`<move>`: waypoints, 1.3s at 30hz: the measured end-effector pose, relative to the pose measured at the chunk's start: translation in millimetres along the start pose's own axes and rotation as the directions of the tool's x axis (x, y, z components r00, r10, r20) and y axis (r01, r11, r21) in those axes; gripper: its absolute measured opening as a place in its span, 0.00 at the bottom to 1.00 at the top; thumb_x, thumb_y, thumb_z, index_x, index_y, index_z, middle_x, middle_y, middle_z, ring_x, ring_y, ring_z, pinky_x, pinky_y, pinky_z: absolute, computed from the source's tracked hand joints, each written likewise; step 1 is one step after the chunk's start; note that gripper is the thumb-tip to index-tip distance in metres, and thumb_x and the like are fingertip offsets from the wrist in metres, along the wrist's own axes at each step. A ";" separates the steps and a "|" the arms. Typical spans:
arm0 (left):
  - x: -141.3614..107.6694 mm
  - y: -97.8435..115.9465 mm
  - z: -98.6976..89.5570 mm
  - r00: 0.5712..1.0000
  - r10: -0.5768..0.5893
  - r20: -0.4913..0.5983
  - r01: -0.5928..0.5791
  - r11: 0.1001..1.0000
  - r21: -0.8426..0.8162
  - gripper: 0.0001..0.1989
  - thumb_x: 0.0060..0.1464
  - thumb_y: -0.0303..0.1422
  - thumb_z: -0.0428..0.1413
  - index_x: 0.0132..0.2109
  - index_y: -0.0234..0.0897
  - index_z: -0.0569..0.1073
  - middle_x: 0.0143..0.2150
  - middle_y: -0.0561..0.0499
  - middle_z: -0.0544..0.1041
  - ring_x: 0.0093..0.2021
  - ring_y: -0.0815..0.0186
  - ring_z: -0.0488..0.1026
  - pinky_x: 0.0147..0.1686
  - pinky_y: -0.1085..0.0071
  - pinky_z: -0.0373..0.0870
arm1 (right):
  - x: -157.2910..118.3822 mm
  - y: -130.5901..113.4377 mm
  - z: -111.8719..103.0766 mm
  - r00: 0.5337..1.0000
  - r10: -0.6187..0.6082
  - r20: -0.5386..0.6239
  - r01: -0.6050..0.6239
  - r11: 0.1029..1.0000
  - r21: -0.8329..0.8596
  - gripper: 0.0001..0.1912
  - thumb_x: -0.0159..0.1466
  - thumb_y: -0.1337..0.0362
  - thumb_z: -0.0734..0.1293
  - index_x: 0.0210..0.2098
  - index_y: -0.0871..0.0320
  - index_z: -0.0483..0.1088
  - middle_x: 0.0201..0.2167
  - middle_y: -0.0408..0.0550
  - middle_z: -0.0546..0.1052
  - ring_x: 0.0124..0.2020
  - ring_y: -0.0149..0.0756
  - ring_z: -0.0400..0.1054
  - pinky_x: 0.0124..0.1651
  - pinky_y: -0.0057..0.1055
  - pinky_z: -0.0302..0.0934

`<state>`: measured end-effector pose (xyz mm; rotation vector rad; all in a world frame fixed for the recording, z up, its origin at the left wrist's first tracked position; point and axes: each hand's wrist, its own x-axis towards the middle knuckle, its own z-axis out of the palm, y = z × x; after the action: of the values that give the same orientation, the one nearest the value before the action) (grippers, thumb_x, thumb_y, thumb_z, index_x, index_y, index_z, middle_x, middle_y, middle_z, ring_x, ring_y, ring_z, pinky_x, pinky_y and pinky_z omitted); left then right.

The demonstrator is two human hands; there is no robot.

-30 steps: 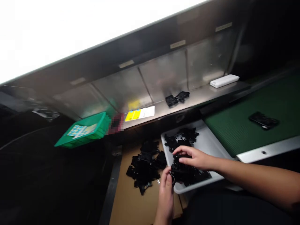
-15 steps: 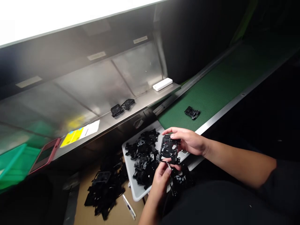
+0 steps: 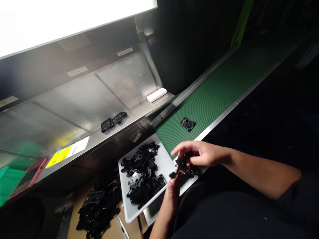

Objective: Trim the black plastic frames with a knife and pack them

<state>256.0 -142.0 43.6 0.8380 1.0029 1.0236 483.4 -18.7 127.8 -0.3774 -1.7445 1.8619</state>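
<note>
The right hand (image 3: 206, 154) and left hand (image 3: 173, 196) are closed on a black plastic frame (image 3: 180, 162), grasping it between them above the corner of a white tray (image 3: 163, 162) (seemingly held clear of the heaped frames (image 3: 142, 176) to keep it separate).

The right hand (image 3: 204, 154) has dropped from its raised hold and now curls over a black plastic part (image 3: 180, 162), low at the near right corner of the white tray (image 3: 161, 162), with the left hand (image 3: 171, 199) closer beneath it. The view has swung, bringing more of the green conveyor belt (image 3: 211, 96) into frame.
</note>
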 end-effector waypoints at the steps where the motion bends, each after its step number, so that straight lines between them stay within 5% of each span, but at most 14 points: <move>1: 0.2 -0.8 3.2 1.000 0.014 0.009 -0.014 1.000 -0.002 0.47 0.50 0.73 0.55 0.61 0.42 0.82 0.69 0.37 0.76 0.76 0.40 0.62 0.75 0.49 0.56 | -3.9 -3.1 -5.1 0.993 -0.025 0.115 0.036 0.995 -0.097 0.31 0.58 0.78 0.65 0.57 0.52 0.80 0.52 0.50 0.83 0.53 0.42 0.78 0.59 0.40 0.73; 5: 7.1 8.3 12.1 0.982 -0.001 0.188 -0.015 0.996 0.083 0.45 0.54 0.66 0.61 0.69 0.43 0.75 0.68 0.37 0.76 0.70 0.40 0.69 0.74 0.45 0.57 | -5.7 -9.4 -24.1 0.853 0.004 0.521 0.097 0.981 -0.166 0.25 0.55 0.79 0.66 0.44 0.53 0.86 0.44 0.50 0.87 0.54 0.48 0.80 0.64 0.43 0.70; 10: 21.8 13.3 21.9 0.985 -0.107 0.139 0.085 0.984 0.156 0.29 0.43 0.44 0.78 0.51 0.37 0.83 0.47 0.42 0.83 0.51 0.49 0.79 0.59 0.53 0.73 | 7.1 8.5 -45.5 0.830 -0.216 0.513 0.296 0.952 -0.078 0.13 0.64 0.72 0.69 0.41 0.55 0.86 0.58 0.56 0.84 0.62 0.52 0.77 0.64 0.45 0.71; 12: 22.7 8.9 27.7 0.994 -0.103 0.023 0.101 0.992 0.071 0.21 0.48 0.42 0.75 0.46 0.38 0.81 0.40 0.47 0.81 0.42 0.58 0.79 0.52 0.59 0.76 | 15.5 20.0 -55.2 0.916 -0.124 0.381 0.224 0.947 -0.231 0.18 0.68 0.72 0.66 0.51 0.54 0.83 0.65 0.52 0.79 0.67 0.48 0.73 0.67 0.43 0.68; 14: 20.3 4.6 33.3 0.988 -0.106 -0.113 0.103 0.994 -0.033 0.18 0.53 0.41 0.73 0.46 0.39 0.80 0.40 0.49 0.80 0.39 0.63 0.78 0.50 0.61 0.78 | 28.5 31.9 -65.4 0.999 0.010 0.038 0.012 0.854 -0.520 0.25 0.69 0.73 0.65 0.62 0.49 0.78 0.68 0.47 0.76 0.69 0.43 0.70 0.70 0.42 0.65; 17: 13.5 2.6 38.8 0.939 -0.182 -0.291 0.122 0.969 -0.214 0.16 0.54 0.36 0.72 0.48 0.39 0.81 0.50 0.46 0.83 0.47 0.59 0.81 0.54 0.58 0.79 | 55.8 49.1 -80.4 0.881 0.008 -0.472 -0.364 0.649 -0.668 0.27 0.70 0.71 0.69 0.67 0.54 0.72 0.75 0.57 0.65 0.76 0.55 0.57 0.77 0.57 0.53; 19: 9.3 4.1 40.5 0.929 -0.223 -0.295 0.134 0.947 -0.293 0.15 0.54 0.34 0.71 0.48 0.39 0.81 0.55 0.43 0.84 0.56 0.53 0.81 0.60 0.55 0.78 | 73.5 58.3 -90.1 0.805 0.007 -0.593 -0.465 0.627 -0.624 0.27 0.70 0.67 0.72 0.68 0.59 0.70 0.76 0.62 0.62 0.76 0.62 0.56 0.75 0.65 0.54; 23: 3.5 9.4 42.2 0.945 -0.184 -0.271 0.083 0.935 -0.346 0.18 0.57 0.33 0.69 0.55 0.42 0.81 0.62 0.43 0.82 0.61 0.50 0.81 0.64 0.56 0.75 | 90.7 63.3 -106.6 0.728 0.041 -0.685 -0.520 0.685 -0.511 0.21 0.74 0.57 0.71 0.63 0.57 0.72 0.64 0.55 0.74 0.61 0.50 0.73 0.62 0.54 0.72; 26: -0.4 14.0 42.1 0.942 -0.157 -0.298 0.031 0.921 -0.389 0.24 0.61 0.37 0.67 0.62 0.44 0.77 0.65 0.41 0.80 0.56 0.53 0.83 0.61 0.58 0.76 | 83.7 55.3 -107.3 0.752 0.072 -0.655 -0.437 0.798 -0.414 0.21 0.75 0.59 0.69 0.65 0.57 0.70 0.66 0.58 0.73 0.60 0.49 0.74 0.62 0.53 0.73; 30: -7.3 24.8 40.7 0.934 -0.186 -0.305 -0.007 0.843 -0.537 0.30 0.69 0.50 0.57 0.71 0.44 0.69 0.62 0.38 0.82 0.53 0.52 0.84 0.59 0.55 0.76 | 50.8 40.3 -75.5 0.862 0.127 -0.490 -0.256 0.944 -0.206 0.28 0.77 0.64 0.53 0.74 0.57 0.56 0.61 0.60 0.78 0.53 0.46 0.81 0.55 0.55 0.77; 31: -9.4 28.5 40.5 0.933 -0.187 -0.306 -0.019 0.826 -0.563 0.30 0.70 0.50 0.54 0.73 0.46 0.67 0.61 0.39 0.83 0.53 0.52 0.85 0.59 0.54 0.76 | 39.4 37.2 -62.8 0.891 0.136 -0.433 -0.201 0.974 -0.108 0.30 0.76 0.64 0.49 0.76 0.56 0.52 0.60 0.58 0.79 0.51 0.45 0.82 0.54 0.54 0.78; 32: -11.5 32.2 40.5 0.932 -0.184 -0.311 -0.033 0.813 -0.581 0.30 0.72 0.49 0.52 0.75 0.49 0.64 0.60 0.40 0.83 0.53 0.53 0.85 0.59 0.54 0.76 | 27.6 34.5 -49.5 0.920 0.167 -0.355 -0.102 0.975 0.195 0.33 0.74 0.62 0.51 0.77 0.55 0.50 0.60 0.58 0.79 0.50 0.47 0.83 0.55 0.58 0.77; 35: -17.1 41.2 40.8 0.930 -0.156 -0.333 -0.084 0.791 -0.606 0.28 0.74 0.44 0.51 0.76 0.56 0.61 0.57 0.43 0.84 0.51 0.56 0.85 0.56 0.56 0.78 | -4.1 28.4 -14.5 0.940 0.299 -0.164 -0.099 0.698 0.709 0.39 0.68 0.63 0.58 0.77 0.46 0.51 0.62 0.53 0.79 0.52 0.48 0.83 0.60 0.58 0.73; 39: -22.3 43.4 40.7 0.935 -0.123 -0.333 -0.115 0.783 -0.612 0.29 0.71 0.44 0.53 0.76 0.57 0.62 0.55 0.45 0.85 0.50 0.54 0.85 0.55 0.53 0.79 | -24.2 24.9 9.7 0.940 0.325 -0.107 -0.093 0.543 0.835 0.38 0.66 0.66 0.60 0.75 0.43 0.57 0.67 0.51 0.77 0.56 0.48 0.81 0.60 0.58 0.73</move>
<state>277.9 -153.7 102.1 0.0894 0.8698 1.4308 492.5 -40.5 100.6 -0.4201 -0.5093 2.4350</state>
